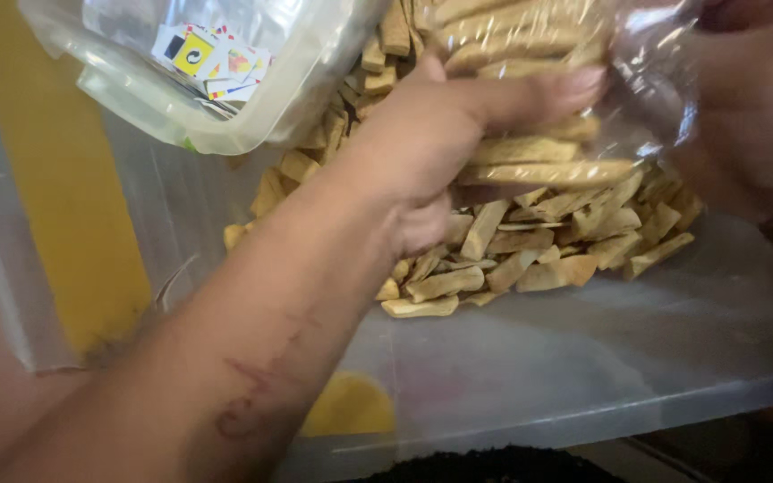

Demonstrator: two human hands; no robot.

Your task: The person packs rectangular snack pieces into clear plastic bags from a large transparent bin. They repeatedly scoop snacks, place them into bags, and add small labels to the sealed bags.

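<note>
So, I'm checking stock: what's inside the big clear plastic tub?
Inside the big clear plastic tub lies a heap of tan fried strips. The left hand and a clear bag cover part of it.

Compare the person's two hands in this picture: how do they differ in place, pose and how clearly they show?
The left hand is mid-frame, sharp, closed on a clear bag of tan snack sticks; the right hand is at the right edge, blurred, seen partly through the plastic. The left shows its whole forearm; the right is cut off. Both touch the bag, over a clear plastic bin.
</note>
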